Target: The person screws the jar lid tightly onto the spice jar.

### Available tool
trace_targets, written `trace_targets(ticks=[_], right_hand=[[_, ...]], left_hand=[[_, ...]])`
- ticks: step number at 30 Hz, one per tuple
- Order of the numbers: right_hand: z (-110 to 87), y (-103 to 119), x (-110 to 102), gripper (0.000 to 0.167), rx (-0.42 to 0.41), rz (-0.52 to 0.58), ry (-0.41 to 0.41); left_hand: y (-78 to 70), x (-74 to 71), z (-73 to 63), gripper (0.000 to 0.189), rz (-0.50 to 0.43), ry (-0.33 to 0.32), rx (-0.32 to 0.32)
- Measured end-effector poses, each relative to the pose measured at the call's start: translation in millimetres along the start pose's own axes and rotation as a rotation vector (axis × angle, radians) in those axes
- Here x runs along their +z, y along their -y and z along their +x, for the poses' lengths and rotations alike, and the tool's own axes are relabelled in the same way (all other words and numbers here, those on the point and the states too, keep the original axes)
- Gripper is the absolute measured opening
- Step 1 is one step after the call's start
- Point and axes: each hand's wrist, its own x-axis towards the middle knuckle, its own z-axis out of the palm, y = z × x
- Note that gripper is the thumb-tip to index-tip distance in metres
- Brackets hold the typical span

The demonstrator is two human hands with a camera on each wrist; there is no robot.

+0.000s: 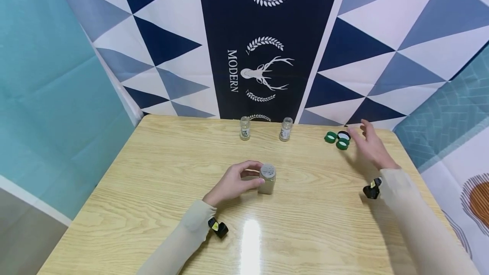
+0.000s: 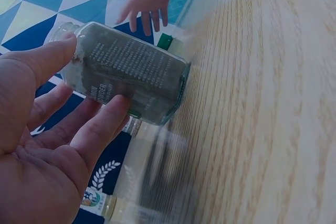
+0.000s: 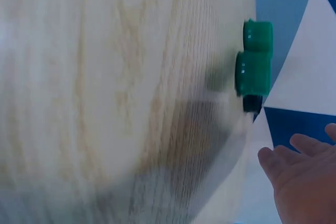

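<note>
My left hand (image 1: 234, 182) grips a squarish glass spice jar (image 1: 268, 180) around its sides, thumb on the near side and fingers behind. Grey-brown powder fills the jar, whose top is a perforated shaker insert with no cap on it. In the left wrist view, white print covers the glass of the jar (image 2: 131, 66). My right hand (image 1: 372, 145) hovers with loosely extended fingers just right of a cluster of caps, holding nothing. Two caps are green (image 1: 330, 137) and one is black (image 1: 344, 135); they lie close together, hollow side up.
Two small clear glass jars with labels stand along the back of the wooden table, one left (image 1: 245, 129) and one right (image 1: 285, 130). A patterned cloth (image 1: 172, 54) hangs behind the table's back edge. Light glares off the tabletop (image 1: 244, 262) near the front.
</note>
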Motion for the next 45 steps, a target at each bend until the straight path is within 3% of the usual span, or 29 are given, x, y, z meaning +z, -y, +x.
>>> trace_targets(ticks=[16,23,30,45], right_hand=[[19.2,-12.1,-2.5,0.091,0.028,-0.031,0.037],[24.3,-11.2,1.1,0.079,0.020,-0.097,0.058],[26.3,-7.8,5.4,0.071,-0.006,-0.141,0.114],[22.4,0.6,23.0,0.071,-0.126,-0.232,0.105]], left_hand=[[1.8,1.8,2.1,0.045,0.011,0.000,-0.011],[0.6,2.0,2.4,0.045,0.009,0.001,-0.008],[0.2,1.2,1.3,0.045,0.012,0.012,-0.010],[2.5,-2.6,2.9,0.047,0.022,0.003,-0.014]])
